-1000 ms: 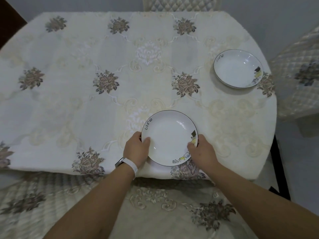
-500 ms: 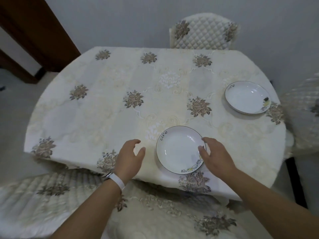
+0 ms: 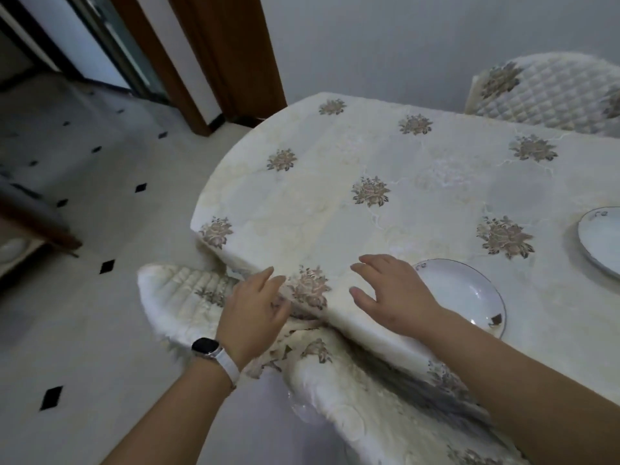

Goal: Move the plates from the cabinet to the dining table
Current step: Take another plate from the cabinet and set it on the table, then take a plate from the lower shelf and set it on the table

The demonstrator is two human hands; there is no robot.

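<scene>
White plate, near: a shallow plate (image 3: 469,293) with a thin dark rim lies flat on the desk (image 3: 385,156), close to its near edge; nothing is in it, only a small dark printed mark near its rim.
Second plate: another white plate (image 3: 600,239) of the same kind lies further right on the desk, cut by the picture's edge; the part that shows holds nothing.
Right hand: the right hand (image 3: 392,290) is over the desk just left of the near plate, fingers spread and loose, gripping nothing; its wrist covers a part of the plate's left rim.
Left hand: the left hand (image 3: 255,310) is at the near edge of the desk, fingers unfolded, holding nothing; whether it touches the cloth cannot be told.
Watch: a dark-faced watch (image 3: 206,347) on a white strap is on the left wrist.
Desk cover: a cream tablecloth (image 3: 302,209) with brown flower motifs covers the desk.
Chairs: one quilted chair (image 3: 188,297) stands under the near edge, another chair (image 3: 550,88) at the far side.
</scene>
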